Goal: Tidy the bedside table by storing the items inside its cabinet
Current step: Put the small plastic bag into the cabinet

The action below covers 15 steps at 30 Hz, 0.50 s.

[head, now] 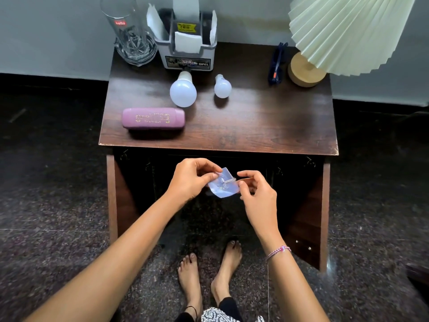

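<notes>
In front of the open cabinet (308, 205), my left hand (190, 177) and my right hand (255, 191) both pinch a small clear adhesive wall hook on a bluish backing sheet (224, 184). Both cabinet doors stand swung outward below the dark wooden table top (267, 122). On the top lie a large white bulb (183, 90), a smaller white bulb (222, 86), a pink spectacle case (153, 118) and dark blue glasses (276, 66). The cabinet's inside is too dark to make out.
At the back stand a tall clear glass (130, 31), a grey organiser box with papers (188, 43), and a lamp with a pleated cream shade (348, 31) on a round wooden base (304, 72). My bare feet (209, 270) rest on the speckled stone floor.
</notes>
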Motion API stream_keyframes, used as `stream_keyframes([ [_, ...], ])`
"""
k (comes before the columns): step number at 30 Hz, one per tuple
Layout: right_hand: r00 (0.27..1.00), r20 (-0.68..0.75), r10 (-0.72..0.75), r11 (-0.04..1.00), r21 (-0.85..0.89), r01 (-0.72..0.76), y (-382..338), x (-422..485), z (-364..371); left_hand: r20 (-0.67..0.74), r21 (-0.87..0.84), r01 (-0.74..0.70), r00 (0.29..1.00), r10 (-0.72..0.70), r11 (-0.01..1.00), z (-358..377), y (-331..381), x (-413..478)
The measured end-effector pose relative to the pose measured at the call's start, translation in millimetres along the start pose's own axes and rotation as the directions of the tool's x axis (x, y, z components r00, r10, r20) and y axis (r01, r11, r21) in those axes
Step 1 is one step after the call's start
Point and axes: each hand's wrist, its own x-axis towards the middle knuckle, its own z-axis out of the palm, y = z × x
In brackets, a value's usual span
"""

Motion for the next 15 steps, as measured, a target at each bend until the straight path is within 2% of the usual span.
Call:
stream_keyframes([
  [5, 0.982, -0.081, 0.168, 0.945, 0.297, -0.137, 6, 2, 8, -0.029, -0.147, 0.042, 0.998, -0.046, 0.988, 1, -3, -2],
  [8, 0.958, -0.011, 0.287, 0.846, 0.471, -0.249, 12, 5, 14, -0.047, -0.100, 0.028, 0.998, -0.032, 0.995, 3, -9, 0],
  [10, 0.949, 0.044, 0.313, 0.823, 0.486, -0.294, 19, 8, 17, -0.050, -0.061, 0.032, 0.998, -0.035, 0.998, 6, -15, 0],
  [15, 0.968, 0.087, 0.235, 0.893, 0.375, -0.250, 43, 18, 21, -0.087, -0.039, 0.030, 0.996, -0.034, 0.999, 24, -32, -2],
])
